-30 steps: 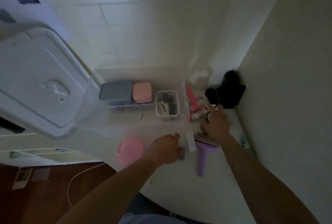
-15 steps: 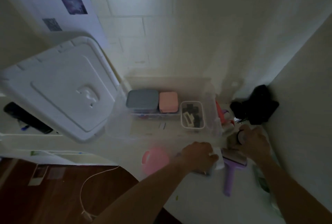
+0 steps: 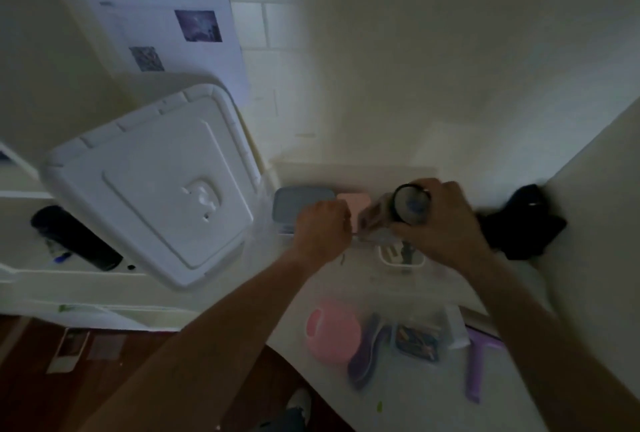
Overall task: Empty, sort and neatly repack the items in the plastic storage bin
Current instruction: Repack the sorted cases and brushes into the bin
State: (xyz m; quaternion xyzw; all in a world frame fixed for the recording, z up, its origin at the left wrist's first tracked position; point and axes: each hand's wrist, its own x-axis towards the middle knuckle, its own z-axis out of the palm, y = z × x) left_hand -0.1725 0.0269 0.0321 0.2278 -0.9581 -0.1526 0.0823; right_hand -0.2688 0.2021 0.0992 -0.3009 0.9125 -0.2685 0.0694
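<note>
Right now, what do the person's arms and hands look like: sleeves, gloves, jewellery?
Both forearms are bare to the frame's edge, with no sleeves in view. The left hand and right hand wear no gloves. No watch or bracelet shows on either wrist; the dim, blurred picture hides any rings.

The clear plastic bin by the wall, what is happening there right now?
A person is working over the clear plastic bin with both hands. The right hand grips a small cylindrical thing with a dark rim, too blurred to name. The left hand is curled, and whether it holds anything is unclear. A grey box already sits in the bin, while a pink round thing lies outside. The white lid leans nearby.
</note>
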